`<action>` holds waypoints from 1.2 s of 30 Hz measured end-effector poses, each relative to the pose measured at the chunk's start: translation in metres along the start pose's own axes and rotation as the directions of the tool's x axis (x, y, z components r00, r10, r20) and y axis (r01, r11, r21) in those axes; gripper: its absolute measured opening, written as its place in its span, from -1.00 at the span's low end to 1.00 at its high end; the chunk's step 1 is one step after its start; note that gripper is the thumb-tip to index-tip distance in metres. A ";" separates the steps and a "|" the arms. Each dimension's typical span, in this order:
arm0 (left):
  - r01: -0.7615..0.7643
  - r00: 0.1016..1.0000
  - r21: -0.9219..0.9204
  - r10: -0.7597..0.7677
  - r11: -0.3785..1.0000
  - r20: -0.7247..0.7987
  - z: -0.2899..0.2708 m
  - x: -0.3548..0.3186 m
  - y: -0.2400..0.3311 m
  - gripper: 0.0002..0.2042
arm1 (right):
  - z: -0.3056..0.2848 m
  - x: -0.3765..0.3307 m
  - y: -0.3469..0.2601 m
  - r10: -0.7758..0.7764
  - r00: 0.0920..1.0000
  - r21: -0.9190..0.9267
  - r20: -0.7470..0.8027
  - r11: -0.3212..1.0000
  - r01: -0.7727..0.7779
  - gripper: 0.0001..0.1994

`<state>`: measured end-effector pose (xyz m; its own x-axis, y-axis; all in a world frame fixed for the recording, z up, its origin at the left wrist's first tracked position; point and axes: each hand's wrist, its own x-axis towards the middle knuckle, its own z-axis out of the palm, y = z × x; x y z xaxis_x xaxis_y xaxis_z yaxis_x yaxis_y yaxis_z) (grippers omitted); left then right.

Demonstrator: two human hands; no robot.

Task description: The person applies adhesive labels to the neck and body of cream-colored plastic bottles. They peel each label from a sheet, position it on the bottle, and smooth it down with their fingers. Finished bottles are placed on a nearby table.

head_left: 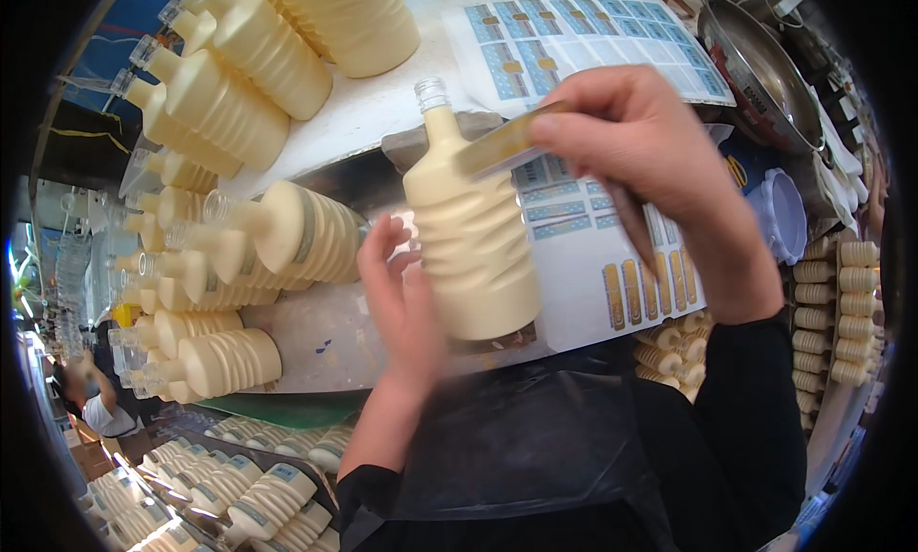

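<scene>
A cream bottle (475, 255) with wavy ridges and a clear threaded neck is in front of me, neck pointing away. At its left side is my left hand (400, 308), fingers apart and loosely bent, near or against the ridges; the hand is blurred and I cannot tell if it presses on them. Above the bottle's shoulder my right hand (641, 141) pinches a gold label strip (499, 147) between thumb and finger. A thin pointed tool (633, 229), its kind unclear, sticks out below the same hand's palm.
Many cream bottles (311, 231) crowd the left side and far left. Printed label sheets (583, 45) lie at the back and right of the bottle, one with gold strips (650, 292). A metal pan (765, 69) and a lilac bucket (779, 212) are far right. Someone stands far left.
</scene>
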<state>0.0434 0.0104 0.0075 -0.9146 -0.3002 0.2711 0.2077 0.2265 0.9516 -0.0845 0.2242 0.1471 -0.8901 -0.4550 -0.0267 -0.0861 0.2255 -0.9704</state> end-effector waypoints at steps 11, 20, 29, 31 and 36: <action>0.395 0.916 -0.299 -0.399 0.868 0.052 0.021 0.059 0.010 -0.63 | 0.044 0.008 0.073 0.237 0.970 0.242 -0.061 0.946 -0.216 -0.80; 0.382 0.912 -0.412 -0.409 0.827 0.024 0.025 0.061 0.000 -0.69 | 0.043 0.006 0.088 0.228 0.971 0.277 -0.079 0.940 -0.198 -0.80; -0.263 0.965 0.269 0.255 0.927 0.064 0.016 0.078 0.006 -0.68 | 0.044 0.002 0.079 -0.126 0.970 -0.089 -0.210 0.990 0.110 -0.86; -0.445 0.893 0.378 0.370 0.812 0.257 0.017 0.089 0.032 -0.71 | 0.040 0.000 0.069 -0.379 0.910 -0.341 -0.170 0.889 0.306 -0.88; -0.178 0.956 0.248 0.108 0.952 0.272 0.017 0.097 0.070 -0.88 | 0.033 -0.003 0.056 -0.370 0.911 -0.208 -0.181 0.920 0.332 -0.77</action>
<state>-0.0370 0.0133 0.0984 -0.9466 -0.0105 0.3222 0.2742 0.4993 0.8219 -0.0719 0.2097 0.0851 -0.8602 -0.3419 0.3784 -0.4683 0.2356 -0.8516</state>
